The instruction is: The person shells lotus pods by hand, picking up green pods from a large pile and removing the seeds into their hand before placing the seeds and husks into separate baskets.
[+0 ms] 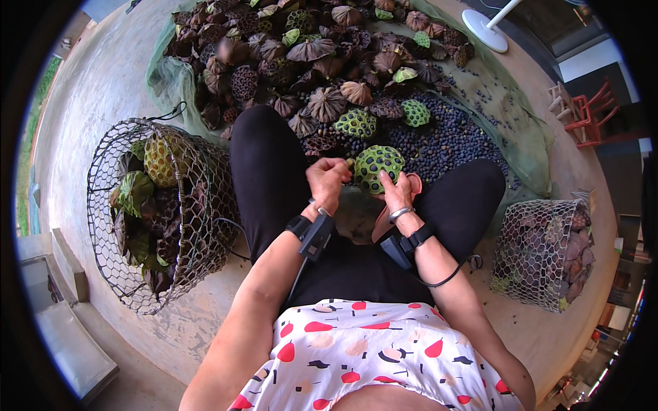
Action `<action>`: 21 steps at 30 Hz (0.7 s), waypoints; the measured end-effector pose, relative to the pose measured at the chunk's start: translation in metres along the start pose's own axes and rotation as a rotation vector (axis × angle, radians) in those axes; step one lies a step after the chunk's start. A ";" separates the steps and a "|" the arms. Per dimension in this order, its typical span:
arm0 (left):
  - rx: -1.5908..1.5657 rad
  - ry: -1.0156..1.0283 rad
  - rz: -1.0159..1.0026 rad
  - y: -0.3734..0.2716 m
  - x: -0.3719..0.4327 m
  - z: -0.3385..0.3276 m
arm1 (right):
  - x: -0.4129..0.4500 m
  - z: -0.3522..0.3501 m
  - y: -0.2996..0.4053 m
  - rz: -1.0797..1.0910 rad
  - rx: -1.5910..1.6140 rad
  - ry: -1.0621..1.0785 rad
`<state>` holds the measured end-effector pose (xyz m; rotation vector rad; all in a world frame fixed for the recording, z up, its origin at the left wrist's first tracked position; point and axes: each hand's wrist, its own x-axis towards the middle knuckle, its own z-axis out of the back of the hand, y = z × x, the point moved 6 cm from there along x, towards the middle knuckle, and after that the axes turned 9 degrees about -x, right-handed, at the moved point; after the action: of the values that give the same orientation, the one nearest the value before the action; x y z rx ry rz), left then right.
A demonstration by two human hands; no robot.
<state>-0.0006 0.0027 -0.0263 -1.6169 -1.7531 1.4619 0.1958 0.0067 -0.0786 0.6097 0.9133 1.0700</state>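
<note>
My right hand grips a green lotus seed pod from its right lower side, thumb on its face. Dark seeds sit in the holes of the pod. Just left of the pod is my left hand, its fingers curled in. A small yellowish bit shows by its fingertips; whether the hand holds it is unclear. Beyond the hands, loose dark lotus seeds lie spread on a green mesh net. Two more green pods, one light green and another, rest near the seeds.
A heap of brown, dried lotus pods covers the net's far side. At left lies a wire mesh basket with pods inside; a second wire basket stands at right. Farther off are a white stand base and a red chair.
</note>
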 end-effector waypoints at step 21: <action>0.704 0.168 -0.141 0.007 -0.021 -0.018 | -0.028 0.004 0.059 0.337 -0.279 -0.075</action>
<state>0.0231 -0.0089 -0.0169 -1.1714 -1.0522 1.5742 0.1664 0.0034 -0.0209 0.5768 0.5913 1.4384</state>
